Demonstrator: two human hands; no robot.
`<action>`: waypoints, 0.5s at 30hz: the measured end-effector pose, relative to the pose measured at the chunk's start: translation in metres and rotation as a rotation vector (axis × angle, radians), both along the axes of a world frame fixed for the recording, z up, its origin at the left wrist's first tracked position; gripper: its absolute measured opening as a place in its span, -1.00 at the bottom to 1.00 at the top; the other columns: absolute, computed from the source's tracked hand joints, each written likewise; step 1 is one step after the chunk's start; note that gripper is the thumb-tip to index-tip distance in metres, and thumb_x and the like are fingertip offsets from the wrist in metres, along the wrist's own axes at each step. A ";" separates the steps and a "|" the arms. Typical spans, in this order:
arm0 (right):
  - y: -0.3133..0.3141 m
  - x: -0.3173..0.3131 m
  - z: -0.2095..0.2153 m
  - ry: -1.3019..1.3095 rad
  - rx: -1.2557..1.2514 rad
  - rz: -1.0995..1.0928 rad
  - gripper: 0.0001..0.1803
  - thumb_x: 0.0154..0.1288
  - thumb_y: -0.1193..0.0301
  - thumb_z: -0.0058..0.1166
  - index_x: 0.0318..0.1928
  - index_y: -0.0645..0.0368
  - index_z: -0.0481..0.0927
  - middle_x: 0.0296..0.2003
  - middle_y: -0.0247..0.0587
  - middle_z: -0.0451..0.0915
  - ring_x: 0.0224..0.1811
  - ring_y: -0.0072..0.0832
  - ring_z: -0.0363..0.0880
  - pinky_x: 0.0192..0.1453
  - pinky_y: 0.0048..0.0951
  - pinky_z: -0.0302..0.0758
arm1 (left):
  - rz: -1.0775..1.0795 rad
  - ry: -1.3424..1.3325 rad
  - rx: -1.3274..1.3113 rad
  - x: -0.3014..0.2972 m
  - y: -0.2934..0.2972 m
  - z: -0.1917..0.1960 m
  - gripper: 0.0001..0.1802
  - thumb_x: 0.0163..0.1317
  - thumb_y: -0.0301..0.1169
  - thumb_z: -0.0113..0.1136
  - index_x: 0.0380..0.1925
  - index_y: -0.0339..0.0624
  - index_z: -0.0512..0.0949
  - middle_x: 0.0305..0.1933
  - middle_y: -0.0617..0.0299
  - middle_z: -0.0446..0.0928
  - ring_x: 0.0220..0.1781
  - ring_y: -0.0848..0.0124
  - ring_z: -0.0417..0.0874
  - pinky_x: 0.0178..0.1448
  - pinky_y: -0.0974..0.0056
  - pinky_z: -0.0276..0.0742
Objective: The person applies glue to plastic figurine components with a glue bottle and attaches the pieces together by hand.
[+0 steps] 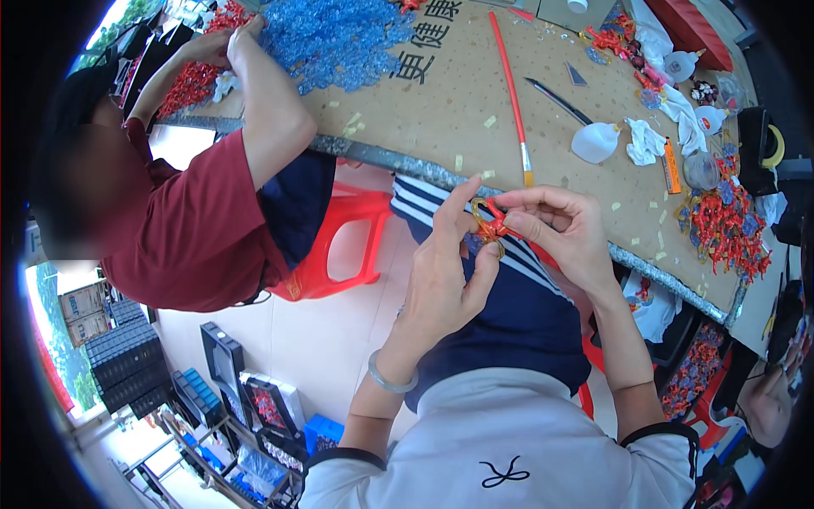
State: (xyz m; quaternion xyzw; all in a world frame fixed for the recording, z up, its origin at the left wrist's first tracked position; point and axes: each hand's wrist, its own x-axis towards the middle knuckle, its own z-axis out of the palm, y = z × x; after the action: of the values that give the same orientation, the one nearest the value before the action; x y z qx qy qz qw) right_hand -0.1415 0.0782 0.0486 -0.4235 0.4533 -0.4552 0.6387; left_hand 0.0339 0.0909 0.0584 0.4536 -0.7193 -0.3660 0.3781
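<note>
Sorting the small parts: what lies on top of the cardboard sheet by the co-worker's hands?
A pile of blue plastic pieces covers the cardboard sheet; red pieces lie beside. Whatever is beneath the piles is hidden.

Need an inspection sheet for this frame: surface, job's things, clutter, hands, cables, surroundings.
Surface: brown board tabletop, scattered with paper scraps.
Job's things: small red and gold ornament, pinched between both hands.
Clutter: blue bead pile, red rod, white bottle, red trinket heap.
Hands: left hand and right hand both grip the ornament above the lap.
Cables: nothing seen.
Surroundings: co-worker in a red shirt, red plastic stool, black trays on the floor.
</note>
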 end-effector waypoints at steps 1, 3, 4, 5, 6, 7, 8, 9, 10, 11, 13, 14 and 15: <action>0.002 0.000 0.002 -0.004 0.019 0.005 -0.75 0.28 0.46 0.17 -0.09 0.36 0.62 -0.30 -0.26 0.63 -0.27 -0.65 0.59 -0.12 -0.61 0.53 | 0.048 -0.017 0.084 -0.001 0.004 0.003 -0.36 0.13 -0.65 0.01 0.27 -0.34 0.15 -0.41 0.08 0.57 -0.35 0.40 0.62 -0.24 0.39 0.47; 0.002 0.001 0.007 -0.018 0.070 0.025 -0.78 0.26 0.46 0.19 -0.16 0.37 0.64 -0.38 -0.29 0.64 -0.34 -0.69 0.57 -0.19 -0.63 0.52 | 0.061 0.021 0.051 -0.005 0.006 0.007 -0.37 0.16 -0.65 0.03 0.27 -0.33 0.16 -0.39 0.07 0.49 -0.50 0.31 0.55 -0.38 0.31 0.44; 0.003 0.001 0.010 -0.023 0.081 0.022 -0.78 0.26 0.46 0.19 -0.16 0.37 0.64 -0.38 -0.29 0.64 -0.34 -0.69 0.57 -0.19 -0.63 0.52 | 0.061 0.041 0.079 -0.006 0.006 0.010 -0.37 0.16 -0.65 0.03 0.27 -0.33 0.15 -0.40 0.07 0.49 -0.49 0.32 0.55 -0.38 0.32 0.43; 0.003 -0.001 0.010 0.024 0.047 0.044 -0.80 0.27 0.46 0.18 -0.19 0.37 0.64 -0.40 -0.29 0.64 -0.35 -0.71 0.56 -0.23 -0.66 0.49 | 0.061 0.062 0.101 -0.007 0.004 0.012 -0.37 0.16 -0.66 0.02 0.27 -0.32 0.14 -0.40 0.06 0.49 -0.48 0.33 0.56 -0.38 0.34 0.43; 0.001 -0.002 0.012 0.071 0.012 0.065 -0.82 0.27 0.47 0.18 -0.23 0.38 0.64 -0.42 -0.29 0.64 -0.36 -0.72 0.55 -0.27 -0.68 0.47 | 0.076 0.084 0.192 -0.006 0.005 0.016 -0.40 0.17 -0.66 -0.02 0.25 -0.33 0.14 -0.40 0.09 0.49 -0.47 0.39 0.56 -0.35 0.37 0.43; -0.001 -0.001 0.014 0.068 0.015 0.059 -0.82 0.27 0.47 0.18 -0.23 0.38 0.64 -0.42 -0.29 0.64 -0.36 -0.72 0.55 -0.27 -0.68 0.47 | 0.070 0.081 0.195 -0.005 0.004 0.018 -0.40 0.17 -0.66 -0.02 0.25 -0.33 0.14 -0.40 0.09 0.49 -0.47 0.39 0.56 -0.35 0.37 0.43; -0.002 0.000 0.016 0.053 0.031 0.058 -0.84 0.27 0.48 0.17 -0.28 0.38 0.62 -0.44 -0.28 0.63 -0.38 -0.72 0.55 -0.32 -0.69 0.45 | 0.083 0.234 0.332 -0.005 0.003 0.017 -0.43 0.18 -0.66 -0.04 0.24 -0.33 0.15 -0.38 0.10 0.50 -0.44 0.41 0.57 -0.33 0.39 0.43; -0.003 0.001 0.017 0.039 0.045 0.058 -0.85 0.27 0.49 0.17 -0.34 0.38 0.61 -0.46 -0.26 0.63 -0.41 -0.72 0.55 -0.38 -0.69 0.43 | 0.096 0.388 0.468 -0.005 0.001 0.018 -0.45 0.19 -0.66 -0.07 0.23 -0.33 0.16 -0.36 0.11 0.52 -0.40 0.43 0.58 -0.30 0.42 0.44; -0.006 0.002 0.020 0.038 0.048 0.051 -0.85 0.27 0.49 0.17 -0.34 0.38 0.61 -0.46 -0.26 0.63 -0.41 -0.72 0.55 -0.38 -0.69 0.43 | 0.108 0.537 0.592 -0.007 0.000 0.023 -0.49 0.22 -0.64 -0.10 0.21 -0.31 0.17 -0.30 0.11 0.54 -0.31 0.46 0.59 -0.25 0.44 0.44; -0.010 0.002 0.024 -0.048 0.075 0.052 -0.85 0.28 0.50 0.16 -0.37 0.37 0.59 -0.48 -0.24 0.63 -0.45 -0.70 0.56 -0.40 -0.69 0.42 | 0.101 0.535 0.598 -0.006 -0.002 0.022 -0.49 0.22 -0.64 -0.10 0.21 -0.31 0.17 -0.30 0.11 0.54 -0.31 0.46 0.59 -0.25 0.44 0.44; -0.014 0.002 0.030 -0.133 0.103 0.047 -0.84 0.28 0.50 0.16 -0.41 0.37 0.57 -0.50 -0.23 0.62 -0.49 -0.69 0.57 -0.43 -0.69 0.41 | 0.046 0.666 0.756 -0.002 -0.009 0.020 -0.48 0.22 -0.60 -0.14 0.22 -0.36 0.16 -0.28 0.04 0.58 -0.30 0.39 0.60 -0.26 0.42 0.46; -0.016 0.003 0.032 -0.103 0.096 0.054 -0.83 0.28 0.51 0.15 -0.42 0.37 0.56 -0.52 -0.22 0.62 -0.51 -0.67 0.57 -0.45 -0.69 0.41 | 0.004 0.716 0.766 0.000 -0.012 0.020 -0.49 0.24 -0.57 -0.15 0.22 -0.37 0.15 -0.26 0.00 0.59 -0.28 0.35 0.63 -0.27 0.39 0.48; -0.018 0.003 0.034 -0.073 0.089 0.062 -0.83 0.28 0.51 0.15 -0.44 0.36 0.55 -0.54 -0.21 0.62 -0.54 -0.65 0.58 -0.46 -0.68 0.41 | 0.003 0.716 0.768 0.000 -0.014 0.021 -0.49 0.24 -0.57 -0.15 0.22 -0.37 0.15 -0.26 0.00 0.59 -0.28 0.35 0.63 -0.27 0.39 0.48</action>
State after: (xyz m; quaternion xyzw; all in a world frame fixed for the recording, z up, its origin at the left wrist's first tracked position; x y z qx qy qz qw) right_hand -0.1386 0.0600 0.0828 -0.3917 0.4359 -0.4298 0.6869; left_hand 0.0341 0.0770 0.0795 0.4069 -0.3584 -0.7349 0.4072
